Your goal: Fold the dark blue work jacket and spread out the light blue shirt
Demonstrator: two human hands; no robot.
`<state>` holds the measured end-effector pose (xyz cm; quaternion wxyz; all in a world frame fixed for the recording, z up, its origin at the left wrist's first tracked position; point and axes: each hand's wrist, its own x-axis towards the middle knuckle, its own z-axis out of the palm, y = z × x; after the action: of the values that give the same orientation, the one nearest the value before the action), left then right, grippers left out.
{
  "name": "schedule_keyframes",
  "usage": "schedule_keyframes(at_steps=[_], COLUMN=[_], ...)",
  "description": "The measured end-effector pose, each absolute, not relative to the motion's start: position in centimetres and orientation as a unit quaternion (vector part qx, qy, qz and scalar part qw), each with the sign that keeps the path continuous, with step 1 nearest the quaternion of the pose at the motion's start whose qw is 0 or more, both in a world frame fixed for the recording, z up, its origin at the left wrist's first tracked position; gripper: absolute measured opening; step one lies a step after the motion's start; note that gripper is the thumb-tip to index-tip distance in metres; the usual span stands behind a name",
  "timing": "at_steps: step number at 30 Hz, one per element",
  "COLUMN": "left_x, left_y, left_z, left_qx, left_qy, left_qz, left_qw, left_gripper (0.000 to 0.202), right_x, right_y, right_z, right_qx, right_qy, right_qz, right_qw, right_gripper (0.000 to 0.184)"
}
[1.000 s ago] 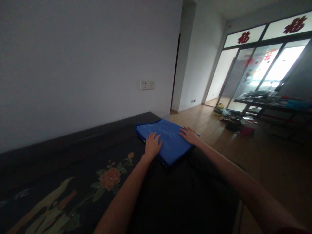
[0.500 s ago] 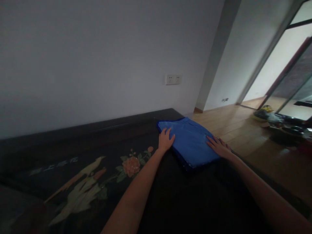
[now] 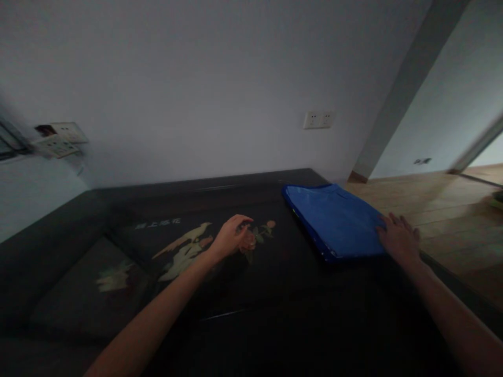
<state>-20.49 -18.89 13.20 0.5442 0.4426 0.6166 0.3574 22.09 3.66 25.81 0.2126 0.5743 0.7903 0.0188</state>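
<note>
A blue folded cloth or garment (image 3: 338,220), edged in darker blue, lies flat near the right end of a dark glossy tabletop (image 3: 275,293). Along its right edge rests my right hand (image 3: 398,241), fingers apart, the thumb side touching the blue fabric. My left hand (image 3: 230,238) is well to the left of the cloth, over the painted flower (image 3: 247,241) on the tabletop. Its fingers are loosely bent and apart from the thumb, with nothing between them.
The surface carries a painted bird (image 3: 194,233) and pale lettering. Behind it rises a plain wall (image 3: 196,104) with a double socket (image 3: 319,120); more sockets (image 3: 66,139) are at the far left. Past the right edge lies a wooden floor (image 3: 444,209).
My left hand has left the cloth and moved left over the painted flower. My right hand stays by the cloth's right edge. The view has turned left.
</note>
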Motion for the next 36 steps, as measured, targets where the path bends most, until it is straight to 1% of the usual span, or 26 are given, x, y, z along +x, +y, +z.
schedule_keyframes(at_steps=[2, 4, 5, 7, 9, 12, 14, 17, 21, 30, 36], left_x=[-23.4, -25.1, -25.3, -24.8, -23.4, -21.0, -20.0, -19.7, -19.8, -20.1, -20.1], left_y=[-21.3, -23.5, -24.5, -26.1, -27.4, -28.7, -29.2, -29.3, -29.1, -28.7, -29.0], left_z=[14.9, 16.7, 17.7, 19.5, 20.8, 21.8, 22.1, 22.2, 22.1, 22.4, 22.0], left_qx=[0.429, 0.422, 0.42, 0.411, 0.353, 0.211, 0.178, 0.207, 0.192, 0.21, 0.225], left_qy=[0.653, 0.671, 0.671, 0.658, 0.646, 0.636, 0.626, 0.585, 0.54, 0.53, 0.531], left_qz=[0.331, 0.309, 0.3, 0.286, 0.287, 0.322, 0.347, 0.352, 0.337, 0.31, 0.29], left_qw=[0.529, 0.526, 0.532, 0.562, 0.612, 0.669, 0.675, 0.701, 0.747, 0.761, 0.764], left_gripper=[0.021, 0.02, 0.019, 0.019, 0.023, 0.029, 0.031, 0.036, 0.036, 0.034, 0.033], right_x=[18.1, 12.6, 9.5, 3.5, -1.4, -5.3, -5.9, -5.5, -4.9, -5.1, -5.0], right_y=[2.4, -0.2, -2.0, -6.4, -11.0, -16.3, -18.3, -19.1, -18.9, -18.9, -18.8], right_z=[26.0, 26.2, 26.3, 26.2, 25.8, 24.7, 23.9, 23.4, 23.4, 23.8, 23.7], right_qx=[0.549, 0.507, 0.488, 0.454, 0.419, 0.424, 0.433, 0.428, 0.43, 0.399, 0.385], right_qy=[0.819, 0.848, 0.847, 0.819, 0.765, 0.672, 0.616, 0.559, 0.539, 0.534, 0.55], right_qz=[-0.006, -0.114, -0.189, -0.339, -0.476, -0.593, -0.643, -0.691, -0.702, -0.715, -0.711], right_qw=[0.167, 0.102, 0.095, 0.093, 0.11, 0.128, 0.141, 0.165, 0.179, 0.21, 0.21], right_gripper=[0.037, 0.034, 0.031, 0.027, 0.03, 0.037, 0.039, 0.043, 0.043, 0.038, 0.036])
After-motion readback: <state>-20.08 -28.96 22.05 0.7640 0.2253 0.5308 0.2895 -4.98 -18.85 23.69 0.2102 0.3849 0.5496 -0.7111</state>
